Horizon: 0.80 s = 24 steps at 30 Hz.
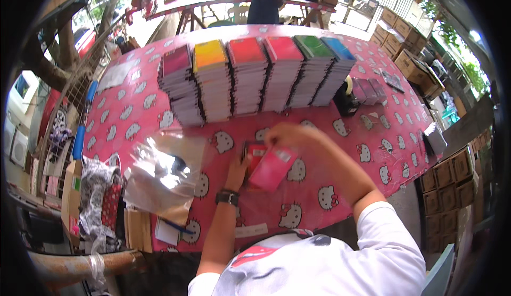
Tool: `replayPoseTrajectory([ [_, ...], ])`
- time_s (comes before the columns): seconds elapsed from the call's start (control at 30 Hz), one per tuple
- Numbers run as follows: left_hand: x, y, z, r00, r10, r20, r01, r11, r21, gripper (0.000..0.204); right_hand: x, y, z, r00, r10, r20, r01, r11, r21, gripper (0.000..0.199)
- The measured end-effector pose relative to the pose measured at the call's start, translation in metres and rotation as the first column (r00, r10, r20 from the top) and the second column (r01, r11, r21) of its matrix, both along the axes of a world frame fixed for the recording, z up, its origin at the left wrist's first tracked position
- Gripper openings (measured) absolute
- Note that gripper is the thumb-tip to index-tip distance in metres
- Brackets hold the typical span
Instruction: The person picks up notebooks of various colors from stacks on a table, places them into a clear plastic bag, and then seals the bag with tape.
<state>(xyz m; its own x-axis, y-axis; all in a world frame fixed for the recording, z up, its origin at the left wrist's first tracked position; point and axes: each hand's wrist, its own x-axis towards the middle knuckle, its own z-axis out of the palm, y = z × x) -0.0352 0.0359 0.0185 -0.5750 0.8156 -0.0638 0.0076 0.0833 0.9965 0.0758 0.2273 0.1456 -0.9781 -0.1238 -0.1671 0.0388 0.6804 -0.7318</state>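
Note:
My right hand is closed on the upper edge of a pink notebook, which is tilted over a red notebook. Beside them, my left hand grips the left edge of the red notebook, its wrist wearing a dark band. Part of the red notebook is hidden under the pink one. Beyond my hands stand tall notebook stacks in a row: maroon, yellow, red, pink-red, green and blue.
Clear plastic sleeves lie at left, near a pen. A tape dispenser stands right of the stacks beside small wrapped packs. A pink patterned cloth covers the table. Cartons are piled at right; a person stands beyond.

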Motion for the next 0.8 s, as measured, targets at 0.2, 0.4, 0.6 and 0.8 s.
replayPoseTrajectory([
  [0.2, 0.011, -0.005, 0.020, 0.998, 0.031, 0.049, -0.031, 1.000, 0.002, 0.046, -0.039, 0.023, 0.027, 0.685, -0.101, -0.722, 0.420, 0.864, 0.277, 0.023],
  [0.4, 0.007, 0.002, -0.007, 0.998, 0.041, 0.042, -0.045, 0.996, 0.082, 0.046, 0.007, 0.156, 0.089, 0.545, -0.351, -0.762, 0.833, 0.126, 0.538, 0.031],
  [0.6, 0.004, -0.007, 0.002, 0.998, 0.054, -0.042, -0.055, 0.998, -0.012, 0.045, 0.030, 0.123, 0.120, 0.112, -0.428, -0.897, 0.953, 0.302, -0.025, 0.027],
  [0.8, 0.004, -0.001, -0.004, 0.994, 0.102, 0.031, -0.105, 0.990, 0.095, 0.048, 0.039, 0.006, 0.075, 0.746, -0.246, -0.618, 0.413, 0.900, 0.141, 0.017],
])
